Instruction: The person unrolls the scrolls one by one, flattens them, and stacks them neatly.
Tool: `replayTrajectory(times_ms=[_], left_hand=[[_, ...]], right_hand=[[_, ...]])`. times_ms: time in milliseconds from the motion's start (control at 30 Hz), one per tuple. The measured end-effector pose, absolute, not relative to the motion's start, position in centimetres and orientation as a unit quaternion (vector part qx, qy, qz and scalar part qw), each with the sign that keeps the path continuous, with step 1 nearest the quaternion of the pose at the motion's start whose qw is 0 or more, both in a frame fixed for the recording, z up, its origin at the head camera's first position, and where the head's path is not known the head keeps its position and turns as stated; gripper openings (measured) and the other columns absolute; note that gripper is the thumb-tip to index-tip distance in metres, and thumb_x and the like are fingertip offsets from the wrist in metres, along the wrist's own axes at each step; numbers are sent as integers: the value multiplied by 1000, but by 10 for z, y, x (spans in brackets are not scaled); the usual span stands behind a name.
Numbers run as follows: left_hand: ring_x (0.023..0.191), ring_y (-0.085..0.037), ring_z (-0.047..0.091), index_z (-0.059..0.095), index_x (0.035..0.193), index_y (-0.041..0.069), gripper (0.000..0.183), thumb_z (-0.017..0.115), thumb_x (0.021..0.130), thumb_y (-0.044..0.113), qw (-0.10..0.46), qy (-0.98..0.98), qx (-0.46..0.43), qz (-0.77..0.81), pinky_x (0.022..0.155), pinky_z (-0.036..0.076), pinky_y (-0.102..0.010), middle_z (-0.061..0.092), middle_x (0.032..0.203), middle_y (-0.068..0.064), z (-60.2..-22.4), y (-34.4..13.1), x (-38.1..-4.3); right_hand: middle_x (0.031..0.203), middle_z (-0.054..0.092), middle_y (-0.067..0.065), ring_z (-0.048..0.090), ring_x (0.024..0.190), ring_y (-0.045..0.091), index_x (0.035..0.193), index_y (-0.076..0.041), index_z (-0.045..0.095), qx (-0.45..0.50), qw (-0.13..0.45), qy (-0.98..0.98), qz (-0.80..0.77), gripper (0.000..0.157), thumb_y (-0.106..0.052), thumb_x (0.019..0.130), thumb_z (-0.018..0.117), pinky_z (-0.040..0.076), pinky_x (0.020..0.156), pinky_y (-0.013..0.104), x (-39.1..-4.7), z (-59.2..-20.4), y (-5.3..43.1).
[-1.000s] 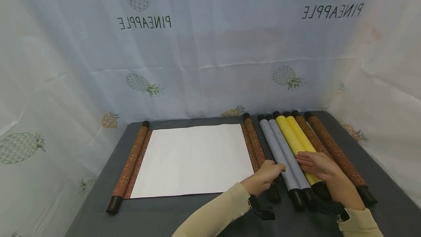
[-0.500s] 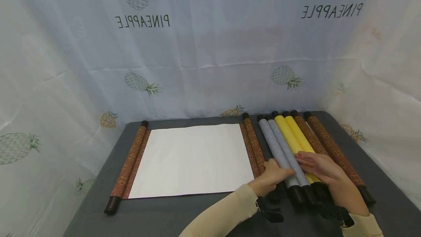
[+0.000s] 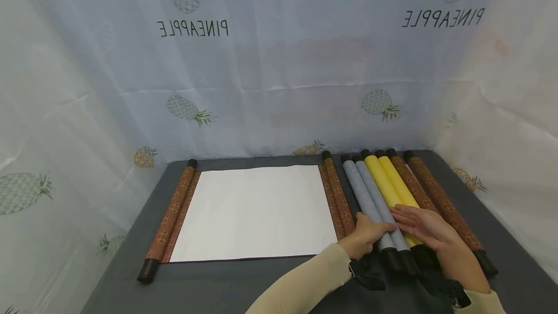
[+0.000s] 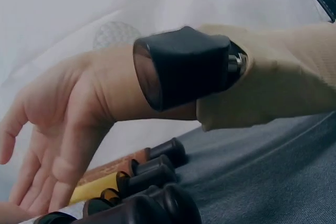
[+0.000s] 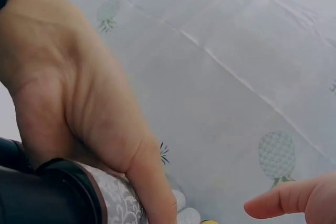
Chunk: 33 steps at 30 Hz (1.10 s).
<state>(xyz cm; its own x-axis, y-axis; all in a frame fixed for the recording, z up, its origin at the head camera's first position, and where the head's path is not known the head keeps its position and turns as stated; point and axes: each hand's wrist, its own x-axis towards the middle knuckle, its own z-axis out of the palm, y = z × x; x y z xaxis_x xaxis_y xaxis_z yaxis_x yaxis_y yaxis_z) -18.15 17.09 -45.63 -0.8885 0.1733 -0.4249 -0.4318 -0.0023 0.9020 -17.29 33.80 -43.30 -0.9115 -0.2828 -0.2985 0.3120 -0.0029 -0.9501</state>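
A grey scroll (image 3: 363, 190) rolled on two rods lies right of centre, black knobs at its near ends. My left hand (image 3: 365, 237) grips its left side, with the thumb stretched across the top of both rolls; most of the fingers are hidden. On its right lies a yellow scroll (image 3: 383, 180), where my right hand (image 3: 429, 229) rests with straight fingers against the near part. The left wrist view shows that right hand (image 4: 58, 114) with its palm side facing the scrolls. In the right wrist view, the left hand's thumb (image 5: 152, 182) lies over the grey silvery-patterned cloth.
An unrolled scroll (image 3: 257, 212) with a white sheet and brown patterned rods spreads left of the hands. Farther right lies a rolled brown scroll (image 3: 440, 197). The table (image 3: 209, 285) is dark grey. Pineapple-print curtains (image 3: 279, 62) hang behind and at both sides.
My left hand has slid rightward over the grey scroll, its thumb reaching farther across toward the right hand. My right hand has stayed almost in place on the yellow scroll.
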Motion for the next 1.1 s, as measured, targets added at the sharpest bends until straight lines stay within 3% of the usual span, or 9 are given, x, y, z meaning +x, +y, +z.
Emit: replayTrajectory(times_ms=[233,333,433,500,567,633,700,800,1100], left_hand=[[126,-40,42,19,144,-7,93,78,73,2,194,674,-106,705,106,35,-57,39,137,-26,-452,169,-183],[124,-39,44,20,144,-7,92,79,72,2,190,674,-108,706,105,37,-56,40,135,-25,-450,168,-183],[116,-37,50,27,139,-5,85,79,71,1,172,671,-101,714,100,42,-55,46,126,-22,-449,166,-182],[109,-35,53,32,133,-1,78,79,70,-1,152,672,-90,719,94,45,-54,49,118,-19,-448,164,-182],[102,-32,54,36,127,2,72,79,69,-3,133,675,-75,722,89,48,-52,50,111,-15,-447,162,-182],[100,-30,55,39,124,5,68,79,69,-3,121,680,-60,721,86,50,-50,51,109,-13,-445,160,-182],[99,-28,55,39,123,7,67,79,70,-2,116,688,-43,715,84,50,-49,51,109,-11,-443,158,-182],[98,-25,55,39,124,8,67,79,71,1,114,704,-19,701,83,51,-46,52,109,-9,-438,152,-182],[100,-19,56,35,133,11,73,78,74,9,96,730,58,674,82,51,-39,54,116,-7,-426,120,-198]], right_hand=[[107,55,-27,58,99,-14,147,13,-13,6,207,673,-710,75,-30,105,34,49,87,12,-173,-434,337],[106,56,-28,59,100,-14,148,12,-10,5,200,674,-711,76,-31,105,35,49,87,11,-174,-433,336],[106,60,-27,60,100,-12,151,-5,21,-9,182,666,-724,54,-27,105,37,50,87,12,-174,-435,336],[106,63,-26,61,100,-11,136,-18,47,-21,174,652,-738,33,-21,104,40,51,86,13,-174,-438,334],[106,64,-25,62,99,-9,114,-29,59,-21,172,648,-742,22,-17,103,43,51,85,15,-175,-440,331],[104,63,-25,62,98,-8,123,-24,56,-9,173,659,-732,25,-17,101,47,52,84,17,-176,-441,325],[102,60,-23,62,95,-6,141,-12,42,13,176,681,-710,43,-20,100,51,53,83,20,-178,-441,319],[101,57,-22,62,93,-5,149,9,16,38,171,716,-676,73,-25,98,55,54,82,22,-181,-438,309],[95,57,-25,59,88,-6,150,8,17,70,124,731,-668,82,-25,92,65,52,78,18,-194,-418,276]])
